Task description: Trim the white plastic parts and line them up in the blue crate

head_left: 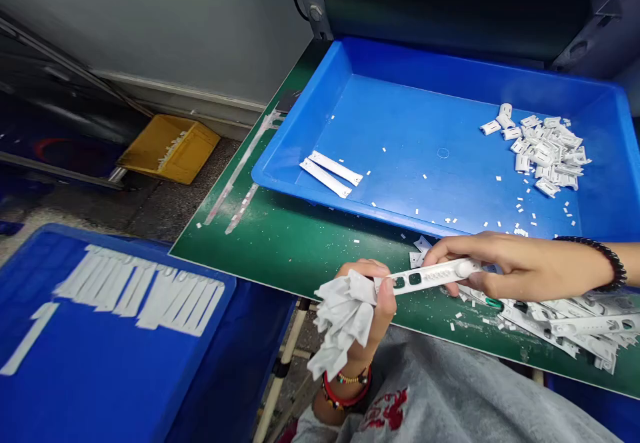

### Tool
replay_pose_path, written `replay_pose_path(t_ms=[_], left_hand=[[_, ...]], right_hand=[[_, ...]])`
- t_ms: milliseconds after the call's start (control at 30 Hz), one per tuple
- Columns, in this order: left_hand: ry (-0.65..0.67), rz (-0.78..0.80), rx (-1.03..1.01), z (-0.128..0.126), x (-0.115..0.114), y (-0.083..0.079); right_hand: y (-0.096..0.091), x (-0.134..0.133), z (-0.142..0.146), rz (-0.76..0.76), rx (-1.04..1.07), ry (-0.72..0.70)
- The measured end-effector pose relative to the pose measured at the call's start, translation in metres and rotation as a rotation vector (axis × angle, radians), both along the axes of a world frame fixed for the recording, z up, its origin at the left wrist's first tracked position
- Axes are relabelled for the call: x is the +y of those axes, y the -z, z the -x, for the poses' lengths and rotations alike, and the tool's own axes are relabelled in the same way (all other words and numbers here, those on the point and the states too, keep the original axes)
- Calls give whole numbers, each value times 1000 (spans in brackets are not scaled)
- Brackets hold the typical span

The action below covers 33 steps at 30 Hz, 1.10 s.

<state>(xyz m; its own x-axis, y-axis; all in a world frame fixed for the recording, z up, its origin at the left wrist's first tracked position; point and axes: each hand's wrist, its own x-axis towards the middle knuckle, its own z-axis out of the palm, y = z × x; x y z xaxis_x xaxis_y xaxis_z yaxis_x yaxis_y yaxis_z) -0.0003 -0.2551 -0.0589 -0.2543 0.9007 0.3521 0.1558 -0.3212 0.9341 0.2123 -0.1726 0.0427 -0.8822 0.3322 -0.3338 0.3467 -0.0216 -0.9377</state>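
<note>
While steadying one long white plastic strip with two dark windows [431, 274], gripping its left end between thumb and forefinger of the left hand [376, 336] and its right end in the bent fingers of the right hand [530, 270], over a green tabletop [295, 250]. Also clutching in the left hand one fanned bundle of white plastic pieces [349, 323], at least six. Counting two flat white strips [327, 179] side by side at the left of a large blue plastic tray [415, 143], and toward its right one heap of short white curved parts [547, 150], too jumbled for a sum. Counting also one yellow plastic bin [196, 153], low at the left, and, on a second blue tray [90, 390], one white strip [29, 340] apart from a close row of white strips [170, 296], more than a dozen.

Partly hidden by the right hand, one untidy stack of long white slotted parts [595, 326], with one small green thing [493, 304] beside it, hard to identify. Cut off at left and bottom, the second tray. Covered by the bundle, some left fingers; cannot tell how bent.
</note>
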Motion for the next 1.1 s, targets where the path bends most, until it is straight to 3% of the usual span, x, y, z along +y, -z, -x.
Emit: replay_pose_path(t_ms=[133,267,433,500,667,767,933,1100], left_hand=[[89,-139,-11,-1,-1,-2],[97,-328,128,-1,-2,-16],[117,-425,290,1,-5,-29],[105,-400,255,0,-5,-25],[55,-169,30,-2,-7,-5],[29,-74,10,-3,-8,1],[-22,-24,205,-1,-9,-5],[-19,-28,104,15,-3,5]], right_hand=[[9,-4,1,3,-6,79],[14,-8,3,-53,-15,130],[10,-10,4,-115,22,136],[8,-8,5,-63,38,146],[4,-6,4,156,12,181],[8,-7,6,153,17,170],[5,-2,5,-50,-63,242],[-23,2,-28,-589,15,574]])
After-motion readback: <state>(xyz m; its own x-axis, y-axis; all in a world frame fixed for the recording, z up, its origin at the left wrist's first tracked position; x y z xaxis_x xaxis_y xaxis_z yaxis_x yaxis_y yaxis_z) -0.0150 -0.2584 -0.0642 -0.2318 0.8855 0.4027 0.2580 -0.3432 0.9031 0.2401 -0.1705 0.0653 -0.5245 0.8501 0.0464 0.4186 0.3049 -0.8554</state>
